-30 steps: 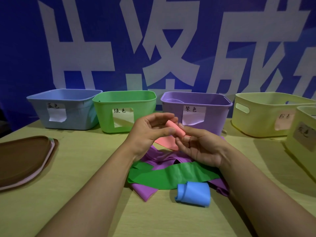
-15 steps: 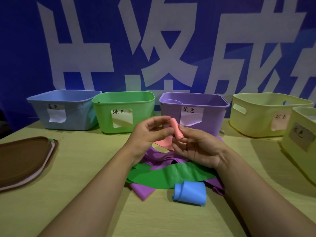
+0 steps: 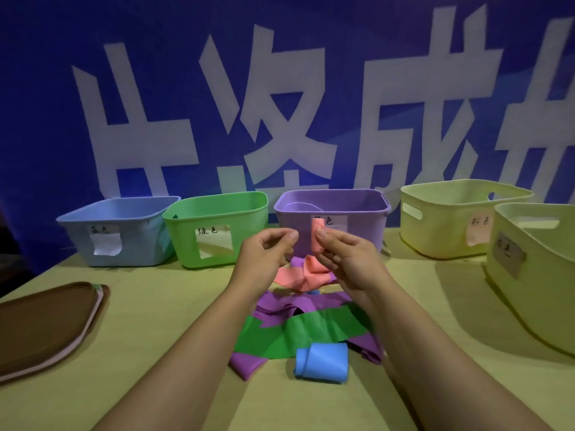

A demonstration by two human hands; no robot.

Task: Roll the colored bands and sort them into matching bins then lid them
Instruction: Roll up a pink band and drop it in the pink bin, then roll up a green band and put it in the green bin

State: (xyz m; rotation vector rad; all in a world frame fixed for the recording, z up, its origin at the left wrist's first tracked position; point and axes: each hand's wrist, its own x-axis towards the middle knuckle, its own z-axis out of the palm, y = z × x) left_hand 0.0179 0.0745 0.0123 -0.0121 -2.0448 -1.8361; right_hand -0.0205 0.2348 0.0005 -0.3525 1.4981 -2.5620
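Head view: right hand [image 3: 348, 259] pinches the pink band [image 3: 317, 236], its rolled end upright, tail hanging to the table [image 3: 155, 306]. Left hand [image 3: 267, 253] is loosely curled, holding nothing.

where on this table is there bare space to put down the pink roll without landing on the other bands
Bare table lies between the stacked lids and the left forearm, and also right of the right forearm, before the two yellow bins. The middle is crowded: pink band, purple band, green band and blue roll overlap there.
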